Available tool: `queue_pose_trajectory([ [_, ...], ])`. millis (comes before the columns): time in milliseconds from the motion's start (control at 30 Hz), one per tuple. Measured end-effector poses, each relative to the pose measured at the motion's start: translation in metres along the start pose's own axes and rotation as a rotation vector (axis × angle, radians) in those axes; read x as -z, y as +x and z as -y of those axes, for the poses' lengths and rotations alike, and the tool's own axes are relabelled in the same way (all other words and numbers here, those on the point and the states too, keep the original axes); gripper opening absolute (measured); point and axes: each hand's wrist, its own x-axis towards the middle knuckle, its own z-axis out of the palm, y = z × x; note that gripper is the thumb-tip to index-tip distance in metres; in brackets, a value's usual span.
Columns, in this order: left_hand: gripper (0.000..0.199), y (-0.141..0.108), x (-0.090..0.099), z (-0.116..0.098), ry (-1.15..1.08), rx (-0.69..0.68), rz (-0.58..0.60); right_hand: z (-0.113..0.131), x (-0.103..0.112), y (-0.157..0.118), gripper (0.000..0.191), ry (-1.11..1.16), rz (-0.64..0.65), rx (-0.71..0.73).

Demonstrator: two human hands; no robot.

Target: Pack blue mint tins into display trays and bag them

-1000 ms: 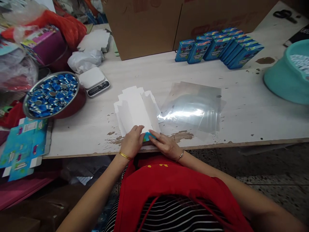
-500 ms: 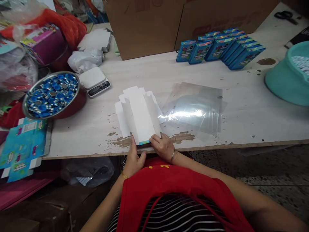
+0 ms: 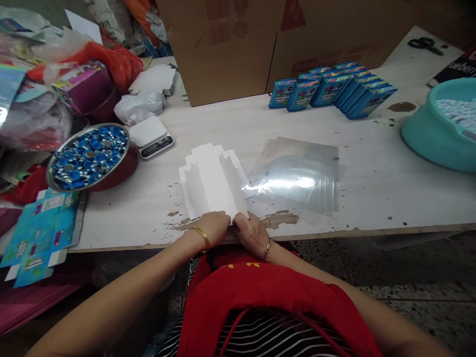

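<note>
"At the near edge of the table (image 3: pixel 372 198), which item is positioned?"

"An unfolded white carton (image 3: pixel 213 181), plain side up. Its side panels (image 3: pixel 235 181) stand partly raised along the creases."

"State the condition of each hand."

"The left hand (image 3: pixel 213 228) is closed on the near end of the carton, fingers curled over it. The right hand (image 3: pixel 253 235) is closed on the same end, just beside the left. Both thumbs are hard to make out."

"Which items adjoin the carton?"

"To its right, just beside it: clear film sheets (image 3: pixel 297 173), lying flat. To its left and farther back: a white scale (image 3: pixel 148 130), and next to that a red bowl (image 3: pixel 121 177) filled with blue-and-silver pieces (image 3: pixel 89 154)."

"And at the perimeter?"

"Rear: a group of blue packs (image 3: pixel 330 93), in front of a cardboard box (image 3: pixel 234 54). Far right: a teal tub (image 3: pixel 427 139) holding white pieces (image 3: pixel 457 111). Far left, near the bowl: a printed blue carton (image 3: pixel 40 233), opened out."
</note>
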Motion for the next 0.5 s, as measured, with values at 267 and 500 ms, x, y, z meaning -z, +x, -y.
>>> queue_pose_trajectory([
  [267, 0.011, 0.025, 0.009, 0.030, -0.307, -0.137, 0.271, -0.006, -0.002, -0.003, 0.055, 0.244, -0.117, 0.043],
  [500, 0.010, 0.020, 0.013, 0.030, -0.252, -0.061, 0.201, -0.009, 0.041, 0.013, 0.096, 0.471, -0.155, -0.314],
])
